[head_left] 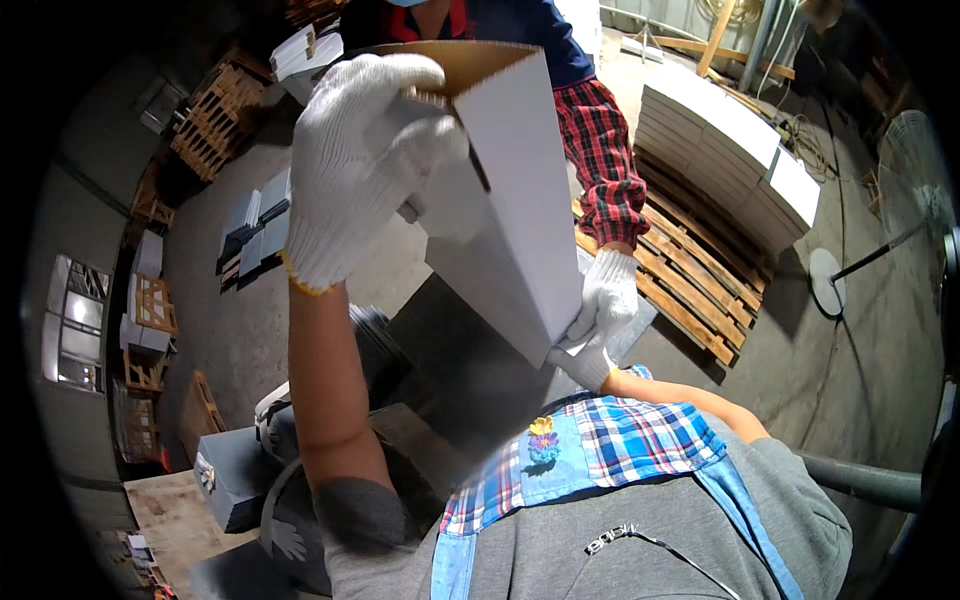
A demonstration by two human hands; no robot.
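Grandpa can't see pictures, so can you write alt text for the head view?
A white box, brown inside, has a white-gloved left grip at its upper end and right grip at its lower corner. Opposite, another person's red plaid sleeve ends in a gloved hand; a loaded wooden pallet is at right.

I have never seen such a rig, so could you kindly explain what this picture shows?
No robot is here: a fisheye camera on a person's head looks down, so straight edges bend. The person's left hand and right hand, in white gloves, seem to hold a white cardboard box, the left at its upper end, the right by a lower corner. A co-worker's gloved hand, below a red checked sleeve, is near that corner too. Beyond, a wooden pallet on the floor bears stacked white boards.
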